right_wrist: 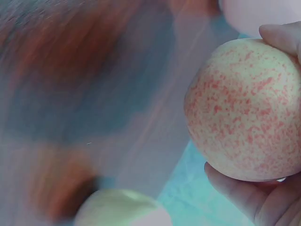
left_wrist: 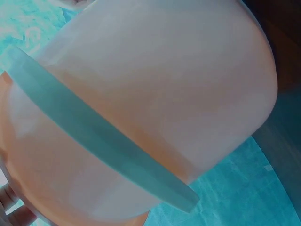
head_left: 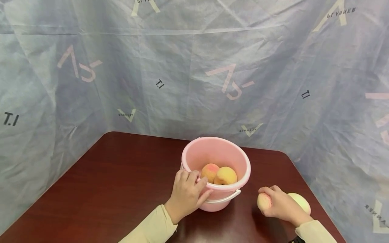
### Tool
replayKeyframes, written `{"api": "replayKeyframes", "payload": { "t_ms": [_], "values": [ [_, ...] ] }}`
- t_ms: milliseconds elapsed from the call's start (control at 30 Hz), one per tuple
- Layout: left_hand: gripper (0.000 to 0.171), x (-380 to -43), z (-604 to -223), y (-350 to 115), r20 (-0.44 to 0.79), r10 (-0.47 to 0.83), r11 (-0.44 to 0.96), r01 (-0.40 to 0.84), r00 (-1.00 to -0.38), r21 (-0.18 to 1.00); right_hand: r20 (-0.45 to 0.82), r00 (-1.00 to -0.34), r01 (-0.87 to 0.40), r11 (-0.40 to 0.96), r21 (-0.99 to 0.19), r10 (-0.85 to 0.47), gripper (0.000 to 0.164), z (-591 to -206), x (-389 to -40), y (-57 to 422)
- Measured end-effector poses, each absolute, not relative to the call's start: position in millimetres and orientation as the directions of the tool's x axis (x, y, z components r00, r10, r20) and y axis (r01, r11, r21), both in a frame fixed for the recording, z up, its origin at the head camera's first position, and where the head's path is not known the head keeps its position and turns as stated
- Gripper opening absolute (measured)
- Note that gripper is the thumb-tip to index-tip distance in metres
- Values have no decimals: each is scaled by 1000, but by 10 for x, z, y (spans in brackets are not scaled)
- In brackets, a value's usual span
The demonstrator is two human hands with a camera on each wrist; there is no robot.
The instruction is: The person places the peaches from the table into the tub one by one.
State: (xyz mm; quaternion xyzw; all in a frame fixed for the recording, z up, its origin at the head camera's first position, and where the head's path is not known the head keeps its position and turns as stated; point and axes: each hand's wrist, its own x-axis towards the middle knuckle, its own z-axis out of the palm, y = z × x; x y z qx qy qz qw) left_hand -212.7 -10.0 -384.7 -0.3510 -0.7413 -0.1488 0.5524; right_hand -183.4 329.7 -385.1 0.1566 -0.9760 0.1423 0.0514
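A pink bucket (head_left: 215, 145) stands upright on the table, its white handle (head_left: 223, 199) hanging down the near side. Two yellow-orange peaches (head_left: 210, 172) show inside it. My left hand (head_left: 186, 194) grips the bucket's near-left rim, fingers over the edge and thumb along the outer wall. To the bucket's right, my right hand (head_left: 281, 204) holds a pale peach (right_wrist: 244, 110) speckled with red, between thumb and fingers. A pale yellow-green peach (head_left: 300, 203) sits just beyond that hand, partly hidden by it; its top also shows low in the right wrist view.
The dark red-brown table (head_left: 121, 182) has rounded far corners. Grey printed cloth (head_left: 182, 67) hangs behind it and along both sides, close to its edges. A dark band (head_left: 297, 239) circles the right wrist.
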Motion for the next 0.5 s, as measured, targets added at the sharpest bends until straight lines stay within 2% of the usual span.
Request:
{"api": "replayKeyframes", "payload": {
  "t_ms": [500],
  "values": [
    [43, -2127, -3864, -83, 933, 336, 711, 684, -128, -162, 303, -925, -304, 926, -224, -230, 56, -3376, -1846, 3205]
  ]
}}
